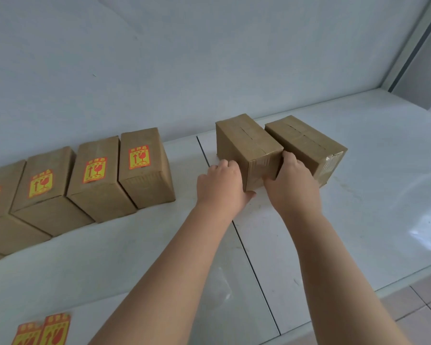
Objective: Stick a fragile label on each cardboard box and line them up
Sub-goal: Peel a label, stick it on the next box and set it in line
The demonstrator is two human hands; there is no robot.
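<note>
Two plain cardboard boxes without labels lie side by side by the wall. I grip the nearer, left one (246, 143) from both sides: my left hand (220, 185) on its left face, my right hand (292, 181) on its right face, in the gap to the second box (309, 143). To the left stands a row of several boxes with yellow-and-red fragile labels on top; the closest labelled box (144, 178) is a hand's width away. Two loose fragile labels (44, 332) lie at the bottom left on the white counter (358, 207).
A pale wall (184, 58) runs behind the boxes. The counter's front edge drops to a tiled floor (421, 307) at bottom right. A dark seam (249, 260) crosses the counter between my arms.
</note>
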